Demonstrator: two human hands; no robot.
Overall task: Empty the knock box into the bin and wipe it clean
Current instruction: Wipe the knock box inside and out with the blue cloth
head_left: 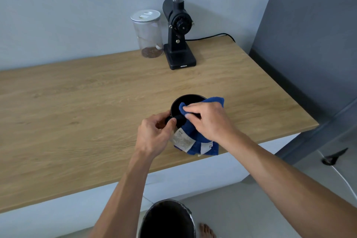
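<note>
The black round knock box (185,100) stands on the wooden counter (96,112) near its front edge. My left hand (154,133) grips its near left side, thumb on the rim by the knock bar. My right hand (207,120) presses a blue cloth (195,135) into the box's opening; the cloth drapes over the near rim, with white labels hanging down. The box's inside is mostly hidden by the cloth and hand. A black-lined bin (168,220) stands on the floor right below the counter edge.
A black coffee grinder (178,31) with a clear hopper stands at the back of the counter, its cord trailing right. Beside it on the left is a clear lidded jar (148,35) with some coffee beans. A grey wall panel (309,44) borders the counter's right end. A bare foot (206,230) shows near the bin.
</note>
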